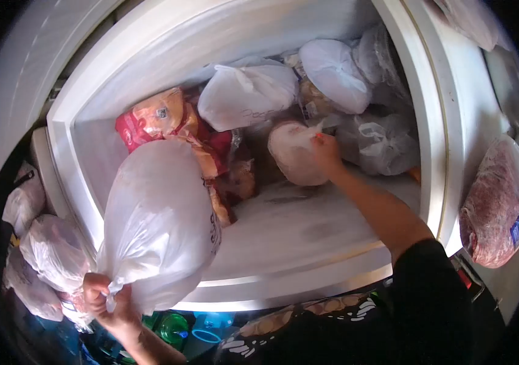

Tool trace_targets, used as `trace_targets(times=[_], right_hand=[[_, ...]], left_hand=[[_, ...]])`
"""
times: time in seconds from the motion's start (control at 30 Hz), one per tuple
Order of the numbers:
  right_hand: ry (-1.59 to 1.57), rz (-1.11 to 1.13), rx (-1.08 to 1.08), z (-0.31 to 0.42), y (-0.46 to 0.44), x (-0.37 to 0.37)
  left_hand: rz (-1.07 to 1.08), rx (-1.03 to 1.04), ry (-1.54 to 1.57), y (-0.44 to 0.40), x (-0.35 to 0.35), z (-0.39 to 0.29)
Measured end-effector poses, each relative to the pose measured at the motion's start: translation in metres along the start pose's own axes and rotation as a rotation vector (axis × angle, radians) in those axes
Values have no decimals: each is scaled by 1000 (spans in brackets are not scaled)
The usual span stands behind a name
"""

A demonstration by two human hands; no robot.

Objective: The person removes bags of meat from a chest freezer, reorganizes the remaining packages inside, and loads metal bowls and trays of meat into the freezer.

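My left hand point(108, 299) is closed round the knotted neck of a large white plastic bag point(156, 213), filled and bulging, at the front left rim of a chest freezer point(308, 275). What is inside the bag is hidden. Deeper in the freezer, my right hand point(326, 149) pinches the gathered top of a smaller whitish plastic bag point(296, 155) with pinkish contents. Close beside that hand on the right lies a knotted translucent bag point(384, 146).
Red and orange packages point(159, 118) lie at the freezer's left. A white bag with handwriting point(247, 94) and another white bag point(334, 73) sit at the back. Outside, wrapped meat point(495, 204) lies right and several bagged items point(55, 252) left. A green bottle point(173, 328) stands below the rim.
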State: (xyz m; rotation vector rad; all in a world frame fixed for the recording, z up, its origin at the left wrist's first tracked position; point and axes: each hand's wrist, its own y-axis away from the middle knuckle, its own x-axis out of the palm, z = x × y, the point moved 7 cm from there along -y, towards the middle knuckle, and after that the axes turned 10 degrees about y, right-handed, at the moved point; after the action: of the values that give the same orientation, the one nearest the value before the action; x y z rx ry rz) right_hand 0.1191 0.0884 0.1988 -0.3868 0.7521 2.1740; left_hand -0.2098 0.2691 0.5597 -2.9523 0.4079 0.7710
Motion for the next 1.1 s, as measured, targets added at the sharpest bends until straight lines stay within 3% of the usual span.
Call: trace_targets(times=[0.1,0.23,0.3,0.33,0.4,0.5,0.57,0.63,0.73,0.8,0.9,1.0,1.03,1.1], right_hand=[[35,68,-24,-35,-31,55],[394,171,-222,-69,-52,140],[562,274,-203,-90,-53,191],[650,325,-195,-98,-47,214],[539,447,-195,-113,-11,247],[597,495,-329,-123,33,284],[801,713,-470,-72,60,263],[1035,960,-605,-157,59,316],[1162,1397,-496,-190,34,347],[987,1301,-380,-169,32,335],[669,694,-394,-136,16,299],[674,413,-516,-136,11,312],[640,335,-541,-121,13,301],[656,435,-474,-110,9,286]], left_hand=[[-103,18,-83,15,-25,-2],[-165,37,-306,43,-68,2],[-237,99,-333,53,-91,4],[-292,143,-322,57,-105,4],[-245,165,-205,58,-79,-3],[-188,142,-176,65,-81,3],[-154,125,-163,69,-85,6],[-144,113,-159,72,-84,12],[-152,94,-150,77,-84,19],[-149,70,-148,78,-83,22],[-138,40,-145,80,-76,31],[-93,-13,-132,79,-73,37],[-49,-62,-65,76,-67,34],[36,-168,71,72,-55,33]])
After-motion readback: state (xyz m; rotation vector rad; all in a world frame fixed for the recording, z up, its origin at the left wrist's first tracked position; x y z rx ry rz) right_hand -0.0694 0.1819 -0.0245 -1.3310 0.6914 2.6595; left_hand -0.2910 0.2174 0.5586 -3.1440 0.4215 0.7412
